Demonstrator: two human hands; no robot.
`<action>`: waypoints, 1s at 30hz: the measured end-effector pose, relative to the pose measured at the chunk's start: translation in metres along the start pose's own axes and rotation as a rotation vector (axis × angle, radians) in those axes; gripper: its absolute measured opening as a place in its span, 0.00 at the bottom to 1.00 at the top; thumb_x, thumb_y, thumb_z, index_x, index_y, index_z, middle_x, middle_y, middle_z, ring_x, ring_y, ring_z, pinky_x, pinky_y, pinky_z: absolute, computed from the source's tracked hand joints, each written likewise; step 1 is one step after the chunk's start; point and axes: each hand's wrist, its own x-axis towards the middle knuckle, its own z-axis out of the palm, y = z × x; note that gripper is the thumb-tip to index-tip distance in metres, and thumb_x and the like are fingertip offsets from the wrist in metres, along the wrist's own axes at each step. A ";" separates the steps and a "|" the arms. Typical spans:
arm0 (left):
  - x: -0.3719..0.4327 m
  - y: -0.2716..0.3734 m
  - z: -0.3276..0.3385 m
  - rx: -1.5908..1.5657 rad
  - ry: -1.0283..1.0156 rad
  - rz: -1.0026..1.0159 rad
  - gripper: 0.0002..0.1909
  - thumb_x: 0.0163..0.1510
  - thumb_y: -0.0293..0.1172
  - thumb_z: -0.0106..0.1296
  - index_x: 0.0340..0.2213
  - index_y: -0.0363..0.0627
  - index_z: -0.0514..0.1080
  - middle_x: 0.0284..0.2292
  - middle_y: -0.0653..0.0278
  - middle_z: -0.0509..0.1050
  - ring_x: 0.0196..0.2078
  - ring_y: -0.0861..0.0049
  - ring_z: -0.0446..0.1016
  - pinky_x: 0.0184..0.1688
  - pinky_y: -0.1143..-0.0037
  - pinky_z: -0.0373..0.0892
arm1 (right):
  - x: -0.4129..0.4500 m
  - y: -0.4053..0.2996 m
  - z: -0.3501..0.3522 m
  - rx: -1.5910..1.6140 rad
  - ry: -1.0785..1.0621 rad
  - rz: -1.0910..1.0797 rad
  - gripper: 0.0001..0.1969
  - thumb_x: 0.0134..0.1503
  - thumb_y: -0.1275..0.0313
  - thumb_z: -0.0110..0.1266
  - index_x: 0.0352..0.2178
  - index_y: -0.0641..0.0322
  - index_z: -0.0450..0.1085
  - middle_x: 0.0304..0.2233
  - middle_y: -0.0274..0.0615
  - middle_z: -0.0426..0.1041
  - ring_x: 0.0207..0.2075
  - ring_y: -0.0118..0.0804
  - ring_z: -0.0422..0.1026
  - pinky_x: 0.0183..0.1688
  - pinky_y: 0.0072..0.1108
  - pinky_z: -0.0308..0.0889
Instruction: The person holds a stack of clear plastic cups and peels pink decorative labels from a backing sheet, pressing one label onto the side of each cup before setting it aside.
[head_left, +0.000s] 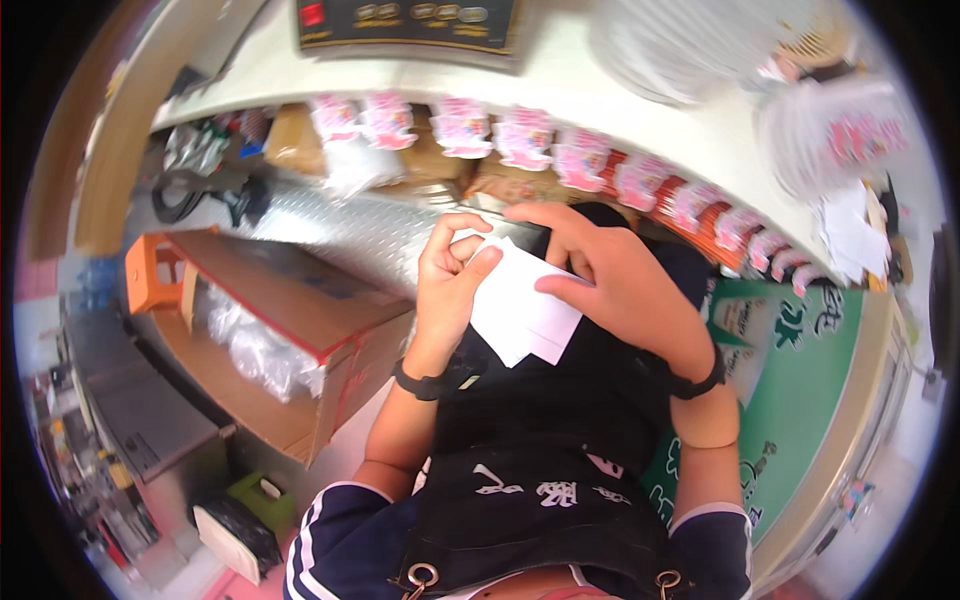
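A small stack of blank white paper cards is held in front of my black apron. My left hand pinches the left side of the cards, thumb on top. My right hand grips their right side, its thumb lying across the upper face and its index finger stretched towards the left hand. The cards are fanned slightly, with their lower corners out of line. How many there are I cannot tell. Both wrists wear dark bands.
A white counter runs ahead, with pink cutouts along its edge. Stacked clear plastic lids or cups stand on its right. An open cardboard box with plastic bags sits left, beside an orange stool. A green printed panel is at right.
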 end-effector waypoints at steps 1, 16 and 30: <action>0.002 -0.005 0.012 0.035 -0.021 0.006 0.13 0.55 0.19 0.50 0.41 0.43 0.64 0.26 0.68 0.75 0.26 0.92 0.69 0.27 0.88 0.62 | -0.019 0.005 -0.006 -0.010 0.023 0.024 0.27 0.48 0.75 0.59 0.51 0.57 0.64 0.24 0.42 0.71 0.23 0.38 0.70 0.27 0.25 0.63; -0.008 -0.032 0.111 -0.089 -0.402 -0.383 0.26 0.50 0.15 0.45 0.51 0.39 0.59 0.33 0.62 0.75 0.34 0.85 0.74 0.37 0.85 0.68 | -0.141 0.118 -0.124 -0.346 1.563 0.181 0.25 0.53 0.73 0.58 0.52 0.66 0.63 0.46 0.47 0.71 0.46 0.37 0.71 0.51 0.23 0.62; -0.032 -0.034 0.122 0.621 -0.361 0.316 0.22 0.51 0.19 0.58 0.47 0.37 0.65 0.37 0.57 0.77 0.36 0.77 0.77 0.37 0.82 0.70 | -0.129 0.051 0.005 -0.258 0.878 -0.116 0.11 0.40 0.81 0.62 0.30 0.64 0.75 0.30 0.39 0.74 0.31 0.39 0.70 0.33 0.25 0.67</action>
